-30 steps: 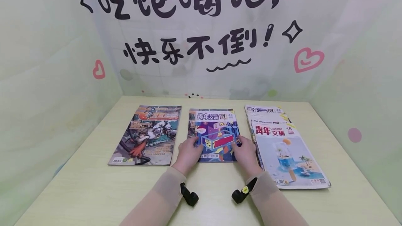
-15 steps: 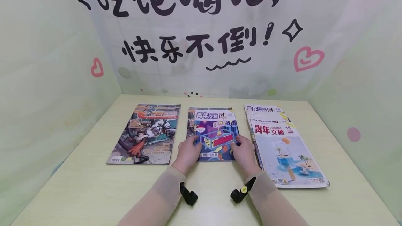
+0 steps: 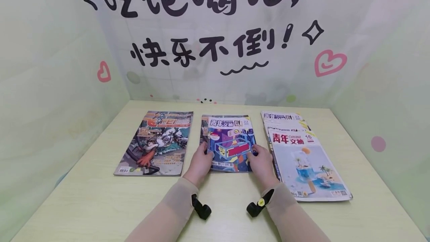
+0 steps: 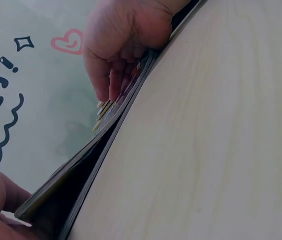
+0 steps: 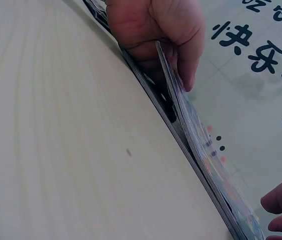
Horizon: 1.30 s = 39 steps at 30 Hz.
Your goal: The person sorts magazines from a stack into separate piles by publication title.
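A purple-covered magazine lies at the table's middle on top of another magazine, whose orange-titled cover peeks out at the left and top. My left hand grips the purple magazine's left edge, which is raised a little. The left wrist view shows a dark gap under that lifted edge. On the opposite side my right hand holds the right edge, its thumb on the cover. Its other fingers are partly hidden in the head view.
To the left lies a magazine with a comic-style cover, seemingly on another. At the right is an overlapping row of several magazines, topped by one with an ice-pop cover. A printed cloth backdrop rises behind the table.
My left hand has shifted slightly up along the left edge. The purple magazine's left side has tilted up, while my right hand has stayed at the right edge.
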Each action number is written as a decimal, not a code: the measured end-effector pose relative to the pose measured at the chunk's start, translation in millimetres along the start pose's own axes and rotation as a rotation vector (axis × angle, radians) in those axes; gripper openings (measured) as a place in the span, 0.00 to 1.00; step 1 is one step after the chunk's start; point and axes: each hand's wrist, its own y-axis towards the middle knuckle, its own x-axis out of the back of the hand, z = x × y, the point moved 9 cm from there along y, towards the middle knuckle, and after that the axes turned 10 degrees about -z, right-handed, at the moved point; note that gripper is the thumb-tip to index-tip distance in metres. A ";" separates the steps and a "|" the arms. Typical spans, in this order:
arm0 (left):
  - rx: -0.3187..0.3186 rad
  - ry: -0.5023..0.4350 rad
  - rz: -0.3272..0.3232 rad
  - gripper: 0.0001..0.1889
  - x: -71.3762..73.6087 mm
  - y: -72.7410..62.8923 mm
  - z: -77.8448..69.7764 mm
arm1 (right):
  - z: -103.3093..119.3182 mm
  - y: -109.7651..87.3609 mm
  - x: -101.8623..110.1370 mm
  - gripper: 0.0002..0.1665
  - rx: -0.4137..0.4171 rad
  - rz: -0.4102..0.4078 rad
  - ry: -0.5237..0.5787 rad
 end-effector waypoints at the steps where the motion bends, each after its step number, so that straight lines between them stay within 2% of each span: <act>1: 0.008 -0.032 0.009 0.31 -1.3 -0.1 1.0 | -0.1 0.1 -0.2 0.30 -0.001 0.001 0.002; 5: 0.046 -0.142 0.042 0.28 -6.1 0.3 4.6 | 0.5 0.4 0.2 0.30 -0.001 -0.006 0.015; 9: 0.060 -0.184 0.051 0.29 -7.1 1.0 6.2 | 1.4 0.5 2.3 0.30 0.004 -0.023 0.037; 14: 0.071 -0.226 0.068 0.30 -7.9 0.9 6.8 | 0.7 -0.3 2.6 0.30 -0.020 -0.008 0.078; 21: 0.130 -0.332 0.154 0.31 -15.2 -2.2 10.0 | -2.5 2.5 1.9 0.30 -0.041 -0.009 0.115; 26: 0.179 -0.442 0.137 0.31 -13.8 -3.2 12.1 | -2.9 2.5 1.9 0.31 -0.047 -0.011 0.128; 30: 0.211 -0.476 0.126 0.31 -12.8 -2.6 13.6 | -0.8 1.1 3.1 0.31 -0.055 0.001 0.163; 35: 0.257 -0.534 0.115 0.31 -11.1 -3.2 14.6 | -2.3 -0.8 5.4 0.31 -0.105 0.011 0.219; 39: 0.267 -0.580 0.114 0.30 -10.1 -3.3 14.1 | -5.0 -0.7 6.2 0.30 -0.138 0.007 0.280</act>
